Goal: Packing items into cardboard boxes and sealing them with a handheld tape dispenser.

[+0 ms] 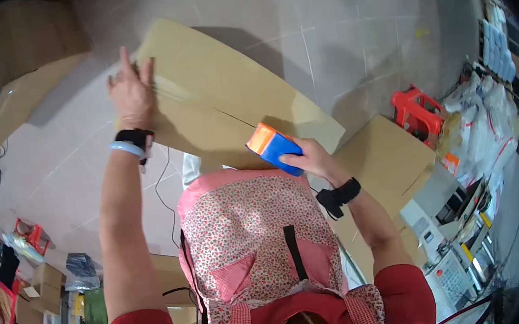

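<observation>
A large brown cardboard box [201,117] lies in front of me, turned at a slant, with a seam along its top. At its left end my left hand [133,97] rests by the edge, fingers stretched and spread, holding nothing. A faint glossy strip runs over the cardboard beside those fingers. Over the near right part of the box, my right hand [312,157] is closed around a blue-and-orange tape dispenser [276,150]. Its orange end points away to the left. Whether it touches the cardboard I cannot tell.
Another cardboard box [383,159] stands at the right, near a red plastic stool [418,115] and a heap of clear plastic bags [480,116]. An open carton [31,67] with dark contents is at the far left. A thin cable [162,197] trails over the tiled floor.
</observation>
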Demonstrator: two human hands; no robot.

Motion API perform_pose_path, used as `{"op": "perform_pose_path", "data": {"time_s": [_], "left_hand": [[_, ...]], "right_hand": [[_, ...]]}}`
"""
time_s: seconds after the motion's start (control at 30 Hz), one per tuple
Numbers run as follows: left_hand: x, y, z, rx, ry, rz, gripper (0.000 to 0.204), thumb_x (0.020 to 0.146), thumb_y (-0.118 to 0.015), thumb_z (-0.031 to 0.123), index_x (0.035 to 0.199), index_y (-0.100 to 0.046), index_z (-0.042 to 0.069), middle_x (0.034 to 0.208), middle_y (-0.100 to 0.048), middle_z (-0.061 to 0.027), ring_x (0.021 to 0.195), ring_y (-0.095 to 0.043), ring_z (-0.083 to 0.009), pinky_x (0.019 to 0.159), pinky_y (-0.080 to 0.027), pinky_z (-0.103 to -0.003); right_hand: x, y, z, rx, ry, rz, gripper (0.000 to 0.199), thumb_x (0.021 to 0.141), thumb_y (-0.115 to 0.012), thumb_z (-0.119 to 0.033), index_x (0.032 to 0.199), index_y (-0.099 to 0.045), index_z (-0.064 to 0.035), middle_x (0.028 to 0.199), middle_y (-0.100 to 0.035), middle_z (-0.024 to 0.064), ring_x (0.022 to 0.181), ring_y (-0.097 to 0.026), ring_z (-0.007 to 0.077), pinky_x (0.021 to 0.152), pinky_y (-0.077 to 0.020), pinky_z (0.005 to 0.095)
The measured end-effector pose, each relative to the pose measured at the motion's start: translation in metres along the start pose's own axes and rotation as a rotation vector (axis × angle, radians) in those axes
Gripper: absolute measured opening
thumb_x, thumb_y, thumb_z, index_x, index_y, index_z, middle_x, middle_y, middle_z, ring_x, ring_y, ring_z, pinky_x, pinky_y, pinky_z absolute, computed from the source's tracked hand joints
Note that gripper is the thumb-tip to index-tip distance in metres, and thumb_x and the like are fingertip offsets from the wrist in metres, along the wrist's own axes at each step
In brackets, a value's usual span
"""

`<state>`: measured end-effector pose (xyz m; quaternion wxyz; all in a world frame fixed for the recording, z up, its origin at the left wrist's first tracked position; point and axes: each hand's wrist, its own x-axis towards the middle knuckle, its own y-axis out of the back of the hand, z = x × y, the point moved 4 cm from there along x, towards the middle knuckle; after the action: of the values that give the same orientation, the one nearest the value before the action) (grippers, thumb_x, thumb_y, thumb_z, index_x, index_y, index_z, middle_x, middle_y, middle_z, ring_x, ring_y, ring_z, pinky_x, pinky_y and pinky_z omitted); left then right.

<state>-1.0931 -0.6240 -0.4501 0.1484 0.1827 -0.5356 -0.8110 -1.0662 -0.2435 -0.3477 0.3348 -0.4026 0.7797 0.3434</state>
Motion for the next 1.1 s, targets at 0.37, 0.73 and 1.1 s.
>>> {"op": "perform_pose_path", "data": {"time_s": [0.37, 0.73, 1.1], "left_hand": [[0.011, -0.014, -0.010, 0.063, 0.089, -0.061, 0.056, 0.092, -0.037, 0.054, 0.138, -0.034, 0.022, 0.112, -0.059, -0.0209, 0.098, -0.058, -0.0386, 0.077, -0.046, -0.048], [-0.174, -0.093, 0.246, 0.072, -0.697, -0.203, 0.065, 0.086, -0.049, 0.046, 0.141, -0.031, 0.015, 0.147, -0.028, -0.0107, 0.137, -0.020, -0.0308, 0.109, -0.014, -0.051], [-0.194, -0.129, 0.263, 0.272, -0.682, -0.156, 0.073, 0.086, -0.041, 0.058, 0.144, -0.025, 0.017, 0.151, -0.017, -0.0101, 0.140, -0.010, -0.0309, 0.110, -0.007, -0.052]], "right_hand": [[-0.134, 0.047, 0.199, -0.154, -0.250, 0.064, 0.056, 0.073, -0.065, -0.042, 0.118, -0.055, -0.0105, 0.089, -0.065, 0.0178, 0.084, -0.063, 0.0323, 0.074, -0.0482, 0.0397], [-0.111, 0.043, 0.222, -0.169, -0.184, 0.068, 0.057, 0.074, -0.064, -0.044, 0.119, -0.057, -0.0098, 0.090, -0.066, 0.0158, 0.083, -0.063, 0.0318, 0.075, -0.0482, 0.0383], [-0.171, 0.053, 0.342, -0.251, -0.089, 0.064, 0.054, 0.073, -0.063, -0.046, 0.112, -0.059, -0.0097, 0.087, -0.064, 0.0171, 0.082, -0.062, 0.0342, 0.073, -0.0473, 0.0410]]}}
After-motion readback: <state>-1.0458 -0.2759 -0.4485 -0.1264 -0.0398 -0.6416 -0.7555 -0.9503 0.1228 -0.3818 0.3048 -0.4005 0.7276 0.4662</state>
